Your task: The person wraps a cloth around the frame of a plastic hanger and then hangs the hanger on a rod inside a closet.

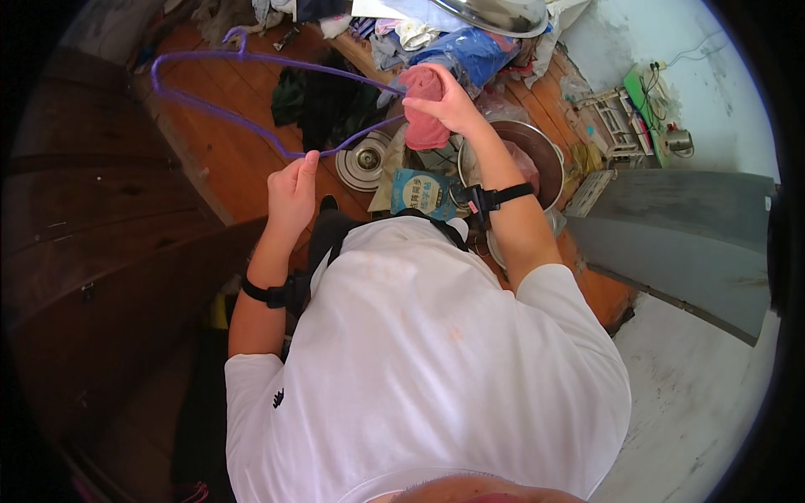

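Observation:
A purple clothes hanger (251,124) is held out in front of me, its hook pointing away at the far left. My left hand (292,194) is closed at the hanger's near bar, thumb up against it. A pinkish-red cloth (426,113), bunched up, covers the hanger's right end. My right hand (451,102) grips this cloth, thumb on its near face and fingers behind. The hanger's right tip is hidden by the cloth.
Dark clothing (335,105) and a round metal lid (366,161) lie on the wooden floor. Nearby are a blue booklet (418,191) and a large pot (549,172). Piled fabrics (457,54) stand at the far side. A grey panel (671,226) is on the right, dark wooden furniture (92,218) left.

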